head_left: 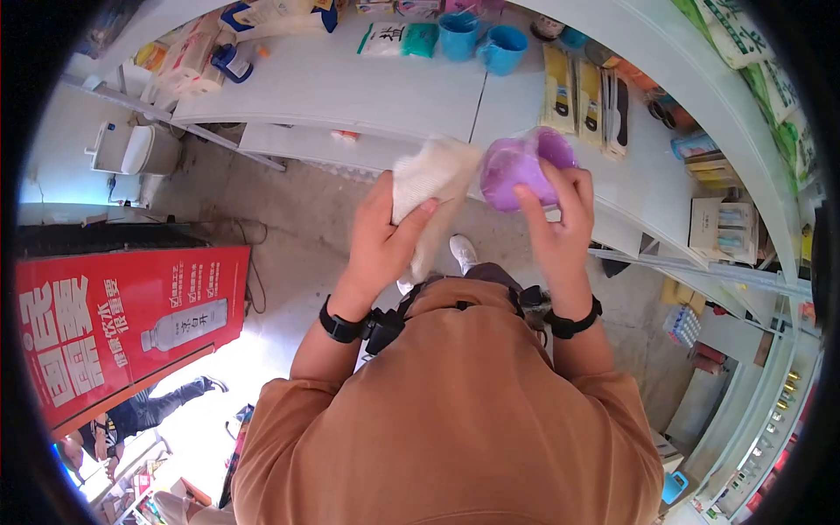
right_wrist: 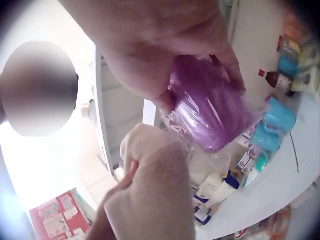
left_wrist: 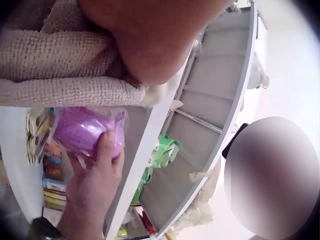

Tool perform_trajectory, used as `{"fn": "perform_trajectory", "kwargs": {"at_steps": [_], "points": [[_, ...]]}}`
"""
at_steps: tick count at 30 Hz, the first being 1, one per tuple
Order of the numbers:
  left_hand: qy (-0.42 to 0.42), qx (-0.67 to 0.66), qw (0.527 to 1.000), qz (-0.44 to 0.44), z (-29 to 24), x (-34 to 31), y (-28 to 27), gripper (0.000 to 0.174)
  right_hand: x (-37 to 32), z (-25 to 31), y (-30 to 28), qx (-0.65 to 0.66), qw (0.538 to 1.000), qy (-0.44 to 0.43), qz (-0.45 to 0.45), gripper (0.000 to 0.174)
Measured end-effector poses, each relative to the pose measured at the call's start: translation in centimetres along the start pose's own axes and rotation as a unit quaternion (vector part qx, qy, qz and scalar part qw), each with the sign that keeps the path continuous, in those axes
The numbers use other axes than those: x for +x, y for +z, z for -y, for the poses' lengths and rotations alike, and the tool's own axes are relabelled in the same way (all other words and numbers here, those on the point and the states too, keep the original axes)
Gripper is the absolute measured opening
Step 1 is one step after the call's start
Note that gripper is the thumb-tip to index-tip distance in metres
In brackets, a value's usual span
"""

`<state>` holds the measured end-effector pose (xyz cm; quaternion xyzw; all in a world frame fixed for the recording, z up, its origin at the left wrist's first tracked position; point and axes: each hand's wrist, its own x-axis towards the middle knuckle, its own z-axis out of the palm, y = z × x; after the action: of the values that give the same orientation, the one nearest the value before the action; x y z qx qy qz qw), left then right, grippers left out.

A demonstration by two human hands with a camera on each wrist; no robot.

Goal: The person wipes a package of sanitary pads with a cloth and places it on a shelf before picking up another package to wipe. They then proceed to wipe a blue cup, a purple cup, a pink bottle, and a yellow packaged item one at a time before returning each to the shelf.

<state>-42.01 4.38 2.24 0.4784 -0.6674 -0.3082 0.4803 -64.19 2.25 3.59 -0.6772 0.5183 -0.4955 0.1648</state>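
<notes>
A cream, ribbed towel [head_left: 429, 179] is held in my left hand [head_left: 381, 236], thumb laid across its front, and its lower end hangs down. In the left wrist view the folded towel [left_wrist: 65, 60] fills the upper left, showing a coarse weave. My right hand [head_left: 562, 219] grips a purple cup [head_left: 516, 173] wrapped in clear, crinkled plastic. The right wrist view shows the cup [right_wrist: 210, 110] tilted, with fingers and thumb on either side of it. Towel and cup are close together, side by side, before the white shelf.
On the white shelf [head_left: 306, 87] ahead stand two blue cups [head_left: 502, 51], a green-and-white packet [head_left: 398, 39], a dark blue bottle [head_left: 232, 63] and yellow-carded utensils [head_left: 591, 101]. A red box-like panel [head_left: 131, 324] stands at left. Another person [head_left: 131, 420] is at lower left.
</notes>
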Motion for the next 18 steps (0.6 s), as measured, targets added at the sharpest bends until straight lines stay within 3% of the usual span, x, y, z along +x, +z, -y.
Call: {"fn": "perform_trajectory", "kwargs": {"at_steps": [2,3,6,8,9,11,15,18], "points": [[-0.070,-0.154,0.981,-0.099,-0.4,0.2,1.4,0.026,-0.6,0.7,0.7,-0.054,0.997,-0.053,-0.001,0.040],[-0.067,-0.152,0.981,-0.099,-0.6,0.3,1.8,0.026,-0.9,1.0,1.1,-0.108,0.989,-0.105,0.001,0.041],[-0.114,-0.195,0.962,-0.151,-0.7,0.6,2.1,0.029,-0.4,2.0,1.4,-0.180,0.975,-0.126,0.014,0.049],[0.046,-0.020,0.983,-0.174,0.2,0.3,2.0,0.039,-0.2,2.4,1.7,-0.134,0.987,-0.081,0.039,0.049],[0.049,-0.016,0.983,-0.173,0.5,0.3,1.6,0.039,-0.2,2.5,1.9,-0.092,0.993,-0.033,0.070,0.050],[0.168,0.172,0.960,-0.142,0.9,0.1,0.8,0.051,-0.6,2.1,1.9,-0.028,0.995,-0.024,0.095,0.051],[0.270,0.248,0.923,-0.121,3.1,-0.8,1.4,0.057,-0.8,1.0,1.0,0.072,0.984,0.023,0.161,0.053],[0.274,0.224,0.928,-0.115,4.0,-1.1,1.9,0.057,-0.6,1.5,-0.3,0.019,0.991,-0.022,0.128,0.053]]}}
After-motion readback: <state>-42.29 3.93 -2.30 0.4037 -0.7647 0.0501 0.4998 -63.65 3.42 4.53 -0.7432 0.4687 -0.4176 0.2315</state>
